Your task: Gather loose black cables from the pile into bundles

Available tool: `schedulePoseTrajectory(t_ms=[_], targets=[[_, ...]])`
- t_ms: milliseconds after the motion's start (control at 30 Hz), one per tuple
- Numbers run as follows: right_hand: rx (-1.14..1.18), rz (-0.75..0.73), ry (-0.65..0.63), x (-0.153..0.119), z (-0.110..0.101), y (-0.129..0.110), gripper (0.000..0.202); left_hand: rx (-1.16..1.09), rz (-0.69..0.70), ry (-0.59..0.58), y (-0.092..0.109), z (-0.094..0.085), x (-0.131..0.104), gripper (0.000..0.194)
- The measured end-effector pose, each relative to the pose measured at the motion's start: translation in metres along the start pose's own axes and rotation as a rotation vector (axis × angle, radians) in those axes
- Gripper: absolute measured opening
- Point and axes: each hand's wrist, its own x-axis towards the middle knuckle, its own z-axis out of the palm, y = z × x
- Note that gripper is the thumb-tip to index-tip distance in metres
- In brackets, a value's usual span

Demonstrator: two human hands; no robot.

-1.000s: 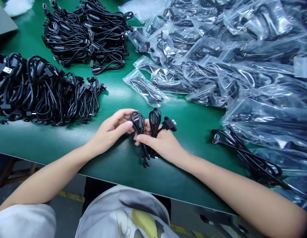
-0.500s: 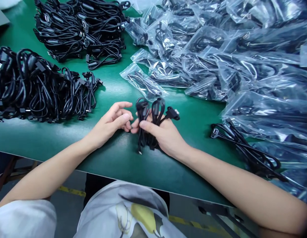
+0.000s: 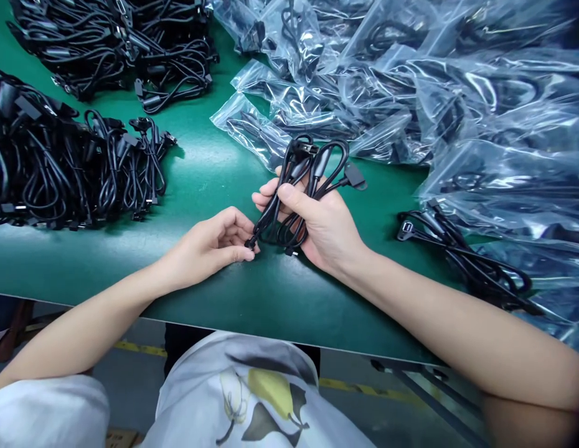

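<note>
Coiled black cables (image 3: 312,174) rest in my right hand (image 3: 327,224), its thumb pressed over them and its fingers behind. They look like two bundles side by side, with a flat connector sticking out to the right and small plugs at the lower ends. My left hand (image 3: 215,246) is at their lower left, thumb and fingers closed around a small black plug end (image 3: 249,244) of the left bundle. Just beyond the cables lies a clear zip bag (image 3: 252,127) with a dark cable inside.
A row of coiled black cables (image 3: 75,168) lies on the left of the green table (image 3: 200,180), with another pile (image 3: 112,50) behind it. Many bagged cables (image 3: 387,93) cover the back and right. Loose cables (image 3: 462,255) lie right of my forearm.
My right hand has tilted the cables and raised them away from me, spreading the two bundles. My left hand has gone from loosely open beside them to pinching a plug end.
</note>
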Motion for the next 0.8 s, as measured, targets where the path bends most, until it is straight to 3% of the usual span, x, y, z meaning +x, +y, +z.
schedulePoseTrajectory(t_ms=[167, 567, 800], targets=[[-0.015, 0.035, 0.006, 0.0008, -0.0017, -0.001, 0.028, -0.133, -0.013, -0.048, 0.0, -0.0004, 0.0017, 0.023], [0.001, 0.085, -0.003, 0.0025, -0.0043, 0.0007, 0.026, -0.127, -0.049, -0.051, 0.003, -0.0011, 0.0029, 0.025], [0.029, 0.023, -0.101, 0.0012, -0.0046, -0.0005, 0.025, -0.137, -0.01, -0.061, 0.001, -0.0012, 0.0024, 0.025]])
